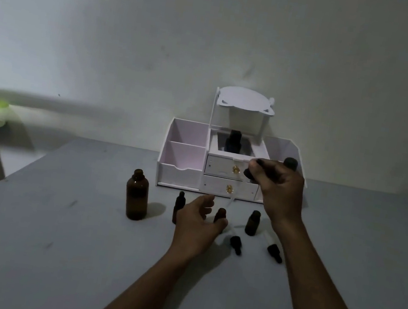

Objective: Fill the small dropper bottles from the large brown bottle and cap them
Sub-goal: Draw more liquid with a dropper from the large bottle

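Three small ones stand in a row mid-frame on the grey table (55,211), just right of the large brown bottle (137,194). It is uncapped, mouth open, so it can be drawn from. The leftmost small bottle (178,205) looks capped already. The right small bottle (252,223) is open. Two dropper caps (236,244) lie flat in front of the row, probably parked within reach for closing.

The left hand (197,222) curls thumb and fingers round the middle small bottle (220,214), I'd say to stop it tipping. How firm the contact is, I can't tell in this light.

The right hand (280,190) sits higher, centre-right, pinching a dropper (248,173) near its black collar. Bulb is up, glass tube slants down-left toward that bottle's mouth — tip near it, not in. Reads as the fill step for bottle two. Can't see whether the tube carries liquid.

White organiser (181,174) behind, against the wall — one dark bottle (234,141) in its centre bay.
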Motion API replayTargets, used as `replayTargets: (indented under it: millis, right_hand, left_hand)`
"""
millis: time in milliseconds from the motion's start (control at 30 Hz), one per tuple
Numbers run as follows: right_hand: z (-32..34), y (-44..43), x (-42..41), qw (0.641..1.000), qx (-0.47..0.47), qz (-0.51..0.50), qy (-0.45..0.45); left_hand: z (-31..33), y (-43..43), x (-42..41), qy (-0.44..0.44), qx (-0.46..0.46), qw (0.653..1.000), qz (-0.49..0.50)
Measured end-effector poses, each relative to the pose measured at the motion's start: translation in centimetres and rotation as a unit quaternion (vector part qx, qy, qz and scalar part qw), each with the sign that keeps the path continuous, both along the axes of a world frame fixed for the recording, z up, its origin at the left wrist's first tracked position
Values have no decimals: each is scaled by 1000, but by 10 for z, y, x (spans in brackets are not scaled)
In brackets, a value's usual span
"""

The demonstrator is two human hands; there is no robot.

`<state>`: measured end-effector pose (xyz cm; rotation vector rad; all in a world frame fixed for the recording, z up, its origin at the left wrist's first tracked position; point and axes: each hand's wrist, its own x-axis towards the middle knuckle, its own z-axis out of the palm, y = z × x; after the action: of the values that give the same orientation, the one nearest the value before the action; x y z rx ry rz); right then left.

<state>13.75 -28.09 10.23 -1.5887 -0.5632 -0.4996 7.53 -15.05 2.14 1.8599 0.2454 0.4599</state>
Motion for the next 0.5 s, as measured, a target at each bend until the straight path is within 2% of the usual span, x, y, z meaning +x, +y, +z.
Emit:
replayTargets:
  millis: [133,500]
  right_hand:
    - [-6,1,5,1000,-9,-1,2]
    - [-27,3,19,999,-31,-18,37]
  left_hand:
    - [-10,1,7,32,-28,999,-9]
    - [-12,-1,6,25,-10,999,-28]
